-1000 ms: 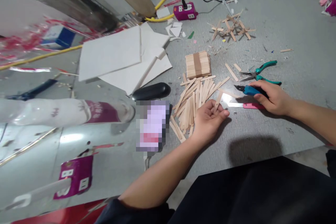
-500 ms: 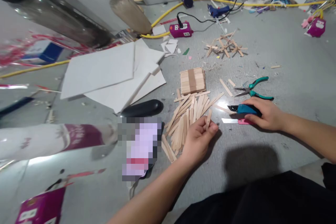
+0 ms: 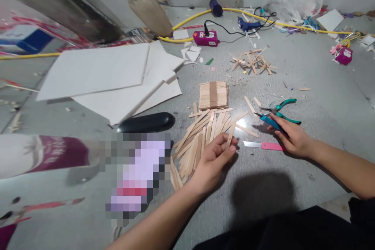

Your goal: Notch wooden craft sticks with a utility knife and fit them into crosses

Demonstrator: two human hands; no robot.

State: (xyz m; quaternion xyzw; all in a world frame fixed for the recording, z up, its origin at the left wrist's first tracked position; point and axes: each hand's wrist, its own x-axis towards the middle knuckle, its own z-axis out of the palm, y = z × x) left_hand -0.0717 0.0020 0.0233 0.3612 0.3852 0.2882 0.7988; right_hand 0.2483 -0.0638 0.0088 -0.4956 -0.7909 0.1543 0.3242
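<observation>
My left hand [image 3: 216, 159] is closed, pinching a wooden craft stick [image 3: 230, 136] upright between thumb and fingers. It is beside a loose heap of craft sticks [image 3: 191, 152]. My right hand [image 3: 294, 137] is wrapped round a blue utility knife [image 3: 271, 121], whose tip points left and slightly up. Just below that knife lies a pink-handled cutter [image 3: 271, 146] with its blade to the left; the fingers partly cover its handle end. Green-handled pliers [image 3: 281, 110] rest on the surface behind my right hand. A banded bundle of sticks [image 3: 205, 95] sits beyond the heap.
White foam boards [image 3: 99, 70] and a black oblong case [image 3: 146, 122] lie to the left, near a pixelated object [image 3: 143, 172]. Farther back are joined stick pieces [image 3: 252, 61], a blue glue gun [image 3: 248, 24], a purple power socket [image 3: 206, 38] and a yellow cable [image 3: 187, 21].
My right hand has raised and tilted the blue knife, leaving more of the pink cutter in sight. The left hand still pinches its stick. The camera view has shifted a little.
</observation>
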